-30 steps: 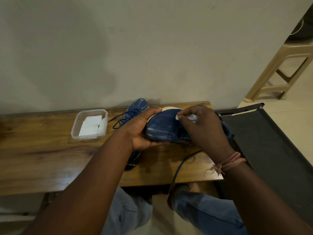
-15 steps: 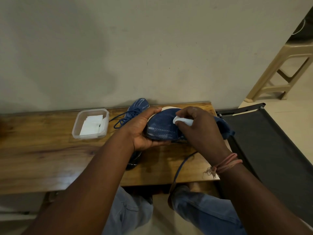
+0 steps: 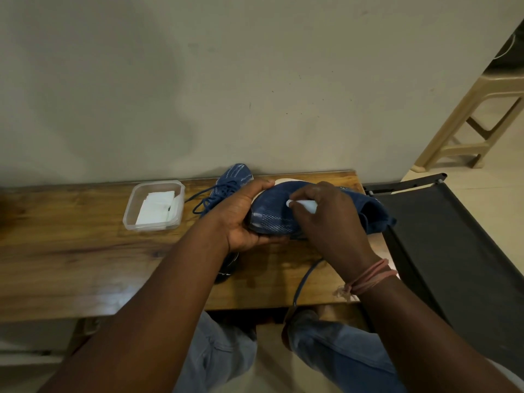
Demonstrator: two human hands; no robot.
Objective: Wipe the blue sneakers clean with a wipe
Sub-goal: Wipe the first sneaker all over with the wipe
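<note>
A blue mesh sneaker (image 3: 272, 214) is held on its side above a wooden table (image 3: 71, 259) and wiped.

Its toe end is cupped by the left hand (image 3: 241, 219), while a folded white wipe (image 3: 302, 205) is pinched against the upper by the right hand (image 3: 326, 219). A second blue sneaker (image 3: 232, 180) is seen behind the left hand, beside a clear plastic container (image 3: 154, 205) of white wipes. A black folding cot (image 3: 453, 251) stands just beside the table's right end.
</note>
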